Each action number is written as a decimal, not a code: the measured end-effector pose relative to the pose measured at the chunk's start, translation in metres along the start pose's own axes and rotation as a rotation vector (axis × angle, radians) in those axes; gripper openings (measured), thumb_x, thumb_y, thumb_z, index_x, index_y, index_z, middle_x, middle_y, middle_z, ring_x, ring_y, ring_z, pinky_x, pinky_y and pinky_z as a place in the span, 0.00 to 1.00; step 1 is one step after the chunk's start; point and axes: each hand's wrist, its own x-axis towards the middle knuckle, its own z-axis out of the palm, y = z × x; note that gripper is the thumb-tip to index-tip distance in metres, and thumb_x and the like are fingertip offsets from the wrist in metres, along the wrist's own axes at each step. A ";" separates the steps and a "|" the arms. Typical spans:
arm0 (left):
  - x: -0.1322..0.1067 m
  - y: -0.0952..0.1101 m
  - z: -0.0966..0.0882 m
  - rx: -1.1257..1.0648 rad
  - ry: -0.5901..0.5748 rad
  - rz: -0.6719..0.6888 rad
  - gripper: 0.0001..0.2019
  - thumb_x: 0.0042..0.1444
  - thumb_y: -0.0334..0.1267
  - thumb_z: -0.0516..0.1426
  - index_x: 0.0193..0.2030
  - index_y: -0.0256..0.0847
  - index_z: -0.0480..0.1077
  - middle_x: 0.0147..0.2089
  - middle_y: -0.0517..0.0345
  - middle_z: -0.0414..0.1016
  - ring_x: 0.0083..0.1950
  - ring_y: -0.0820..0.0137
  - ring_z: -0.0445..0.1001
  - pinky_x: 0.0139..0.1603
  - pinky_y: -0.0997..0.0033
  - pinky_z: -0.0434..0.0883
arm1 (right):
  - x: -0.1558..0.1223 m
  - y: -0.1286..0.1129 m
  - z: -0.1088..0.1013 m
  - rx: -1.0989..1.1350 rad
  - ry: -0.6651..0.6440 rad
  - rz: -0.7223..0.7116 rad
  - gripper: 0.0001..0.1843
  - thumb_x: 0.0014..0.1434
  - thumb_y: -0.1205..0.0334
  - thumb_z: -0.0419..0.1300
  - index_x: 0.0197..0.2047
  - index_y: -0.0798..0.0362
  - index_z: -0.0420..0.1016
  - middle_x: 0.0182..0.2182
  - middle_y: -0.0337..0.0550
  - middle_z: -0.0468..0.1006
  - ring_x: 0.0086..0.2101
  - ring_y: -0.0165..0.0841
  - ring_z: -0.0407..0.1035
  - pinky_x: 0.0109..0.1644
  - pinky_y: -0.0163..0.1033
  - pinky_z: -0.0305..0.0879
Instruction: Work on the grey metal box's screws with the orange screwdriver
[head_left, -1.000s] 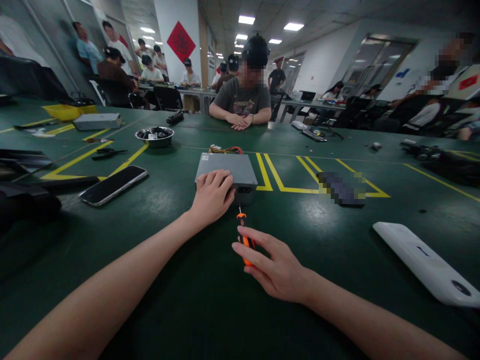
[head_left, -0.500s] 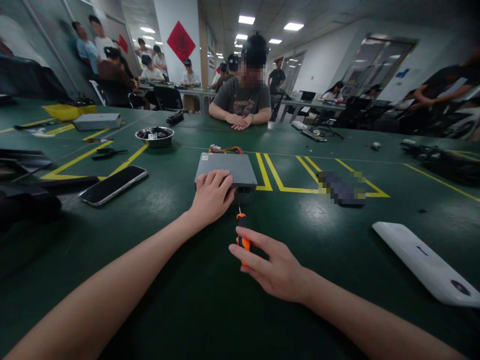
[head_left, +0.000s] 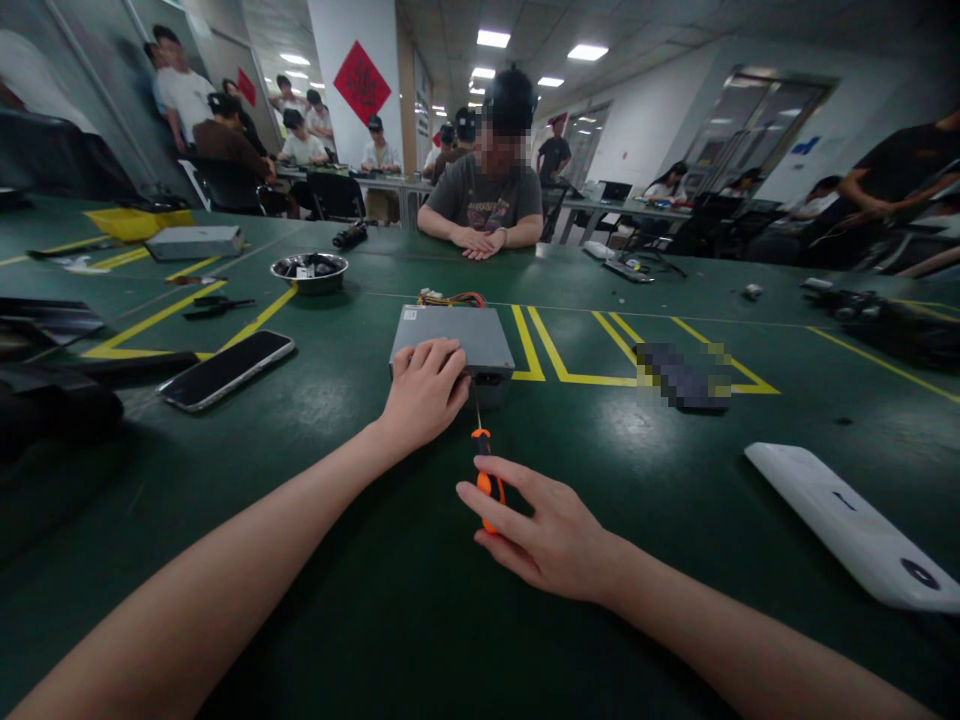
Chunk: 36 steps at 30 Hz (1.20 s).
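Note:
A flat grey metal box (head_left: 469, 337) with coloured wires at its far end lies on the green table (head_left: 375, 560). My left hand (head_left: 424, 393) rests on its near left corner, fingers curled over the top edge. My right hand (head_left: 544, 535) is closed around an orange-and-black screwdriver (head_left: 484, 470). The thin shaft points at the near face of the box, right beside my left fingers.
A black phone (head_left: 225, 369) lies to the left, a white oblong device (head_left: 855, 525) to the right. A metal bowl (head_left: 309, 271) of small parts stands behind, with yellow floor-tape lines (head_left: 559, 365) around. A person sits opposite with folded hands (head_left: 480, 242).
The screwdriver has shifted slightly, its tip now closer to the box face. My left hand stays on the box. People in the background have moved.

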 end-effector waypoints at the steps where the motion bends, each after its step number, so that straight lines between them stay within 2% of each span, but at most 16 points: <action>1: 0.000 0.000 0.000 -0.001 -0.001 -0.002 0.11 0.58 0.38 0.48 0.47 0.42 0.63 0.53 0.51 0.66 0.54 0.60 0.61 0.51 0.57 0.54 | 0.000 0.000 0.000 -0.009 0.002 -0.005 0.21 0.59 0.59 0.52 0.55 0.56 0.59 0.51 0.55 0.63 0.49 0.34 0.62 0.44 0.37 0.66; 5: 0.000 0.000 0.000 0.001 -0.002 -0.007 0.11 0.58 0.38 0.48 0.47 0.42 0.63 0.54 0.52 0.66 0.55 0.61 0.60 0.50 0.57 0.54 | 0.000 0.000 0.004 -0.096 0.137 -0.031 0.17 0.57 0.59 0.56 0.47 0.59 0.64 0.45 0.54 0.68 0.41 0.33 0.66 0.41 0.38 0.67; 9: 0.000 0.001 -0.001 0.008 -0.003 -0.006 0.11 0.58 0.39 0.48 0.46 0.42 0.63 0.54 0.52 0.66 0.54 0.61 0.61 0.51 0.57 0.54 | -0.003 0.003 0.008 -0.077 0.225 -0.021 0.11 0.55 0.63 0.57 0.40 0.59 0.63 0.43 0.54 0.69 0.39 0.33 0.66 0.40 0.39 0.67; 13: 0.000 0.001 0.000 0.015 -0.005 -0.008 0.11 0.58 0.39 0.48 0.47 0.42 0.63 0.54 0.52 0.66 0.54 0.61 0.61 0.51 0.57 0.55 | -0.004 0.005 0.008 -0.134 0.145 -0.043 0.12 0.55 0.67 0.56 0.44 0.55 0.63 0.47 0.53 0.66 0.39 0.34 0.65 0.40 0.41 0.66; 17: 0.000 0.001 0.000 0.009 0.000 -0.006 0.12 0.58 0.39 0.47 0.47 0.42 0.63 0.54 0.51 0.66 0.55 0.60 0.61 0.51 0.57 0.55 | -0.001 0.001 0.004 -0.141 0.023 -0.027 0.11 0.58 0.58 0.53 0.43 0.54 0.65 0.47 0.54 0.64 0.42 0.36 0.64 0.42 0.42 0.66; 20: 0.000 0.000 -0.001 0.007 0.001 -0.003 0.12 0.58 0.38 0.47 0.47 0.42 0.63 0.54 0.51 0.66 0.54 0.60 0.61 0.50 0.56 0.55 | 0.003 -0.003 0.001 -0.132 -0.045 -0.006 0.15 0.59 0.57 0.50 0.47 0.56 0.63 0.48 0.58 0.62 0.45 0.40 0.63 0.42 0.43 0.66; 24: 0.000 0.001 -0.001 0.008 -0.003 -0.006 0.12 0.58 0.39 0.47 0.47 0.42 0.63 0.54 0.51 0.66 0.54 0.60 0.61 0.50 0.57 0.55 | 0.004 -0.004 -0.001 -0.201 0.028 -0.031 0.17 0.60 0.60 0.49 0.51 0.57 0.62 0.47 0.60 0.64 0.44 0.37 0.64 0.43 0.41 0.65; 27: 0.000 0.002 -0.001 0.004 -0.005 -0.016 0.11 0.58 0.39 0.47 0.47 0.42 0.63 0.54 0.52 0.66 0.54 0.60 0.61 0.51 0.57 0.54 | 0.002 -0.003 -0.001 -0.275 0.127 -0.023 0.17 0.59 0.56 0.52 0.49 0.54 0.63 0.43 0.55 0.67 0.41 0.35 0.65 0.42 0.41 0.64; 30: 0.001 0.002 -0.002 0.000 -0.010 -0.017 0.12 0.58 0.39 0.47 0.47 0.42 0.63 0.54 0.51 0.65 0.55 0.60 0.60 0.51 0.57 0.54 | 0.000 -0.001 0.001 -0.299 0.166 0.009 0.17 0.58 0.54 0.53 0.47 0.53 0.64 0.38 0.50 0.69 0.38 0.34 0.65 0.40 0.40 0.63; 33: 0.001 0.001 -0.002 -0.014 -0.008 -0.014 0.12 0.58 0.38 0.47 0.47 0.42 0.63 0.54 0.51 0.65 0.55 0.60 0.60 0.51 0.56 0.54 | -0.001 0.001 0.002 -0.266 0.198 -0.010 0.17 0.57 0.54 0.54 0.45 0.57 0.64 0.41 0.54 0.68 0.40 0.35 0.64 0.40 0.40 0.63; 36: 0.000 0.002 -0.003 -0.018 -0.003 -0.016 0.12 0.57 0.38 0.48 0.47 0.42 0.63 0.54 0.50 0.66 0.54 0.60 0.60 0.51 0.56 0.54 | -0.001 0.003 0.002 -0.232 0.171 -0.068 0.14 0.57 0.59 0.55 0.46 0.55 0.62 0.46 0.55 0.66 0.40 0.34 0.64 0.41 0.40 0.64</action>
